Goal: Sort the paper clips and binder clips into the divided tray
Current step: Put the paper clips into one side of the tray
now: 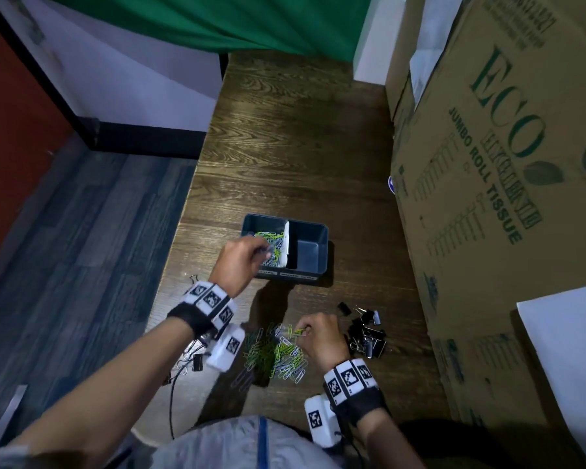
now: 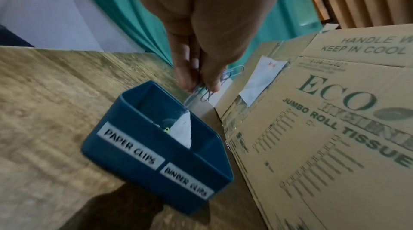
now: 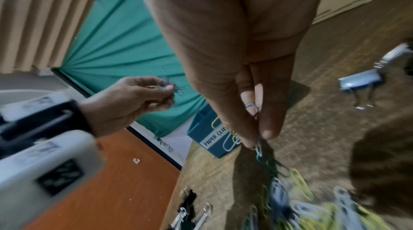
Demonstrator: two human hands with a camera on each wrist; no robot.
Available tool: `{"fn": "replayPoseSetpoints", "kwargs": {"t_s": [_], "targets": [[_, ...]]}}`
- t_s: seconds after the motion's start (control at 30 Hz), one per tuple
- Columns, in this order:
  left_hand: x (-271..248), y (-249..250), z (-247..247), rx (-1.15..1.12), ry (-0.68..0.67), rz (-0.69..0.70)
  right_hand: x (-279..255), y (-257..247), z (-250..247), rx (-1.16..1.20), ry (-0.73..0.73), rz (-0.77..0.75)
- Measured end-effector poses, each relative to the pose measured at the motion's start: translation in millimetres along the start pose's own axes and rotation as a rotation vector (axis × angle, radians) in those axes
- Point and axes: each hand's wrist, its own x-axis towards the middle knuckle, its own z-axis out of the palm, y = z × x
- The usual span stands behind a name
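— Pinching what, low in the frame?
— My right hand (image 1: 320, 336) pinches some paper clips above the loose pile (image 1: 278, 355); black binder clips (image 1: 367, 333) lie just right of it.
— And at the centre?
— My left hand (image 1: 239, 262) pinches a few grey clips (image 2: 202, 90) over the tray (image 1: 313, 270), above its left compartment, where paper clips already lie.

Dark wood-grain table (image 1: 295, 157); green curtain (image 1: 217, 22) behind; big cardboard boxes (image 1: 487, 198) right; grey plank floor (image 1: 82, 214) left.
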Motion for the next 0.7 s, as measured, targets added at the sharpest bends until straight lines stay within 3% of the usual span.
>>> {"fn": "replayPoseSetpoints", "kwargs": {"t_s": [0.13, 0.27, 0.47, 0.63, 0.7], "targets": [[20, -11, -2, 0.119, -0.065, -0.089, 3, -31, -27, 0.086, 0.052, -0.115], [-13, -29, 8, 0.201, -0.026, -0.120, 29, -71, -61, 0.062, 0.174, -0.249], [-83, -51, 33, 0.263, -0.350, -0.230, 80, -120, -85, 0.054, 0.275, -0.264], [-131, -46, 51, 0.321, -0.559, -0.223, 81, -104, -69, 0.018, 0.294, -0.270], [-144, -50, 59, 0.318, -0.613, -0.279, 73, -80, -47, 0.001, 0.235, -0.264]]}}
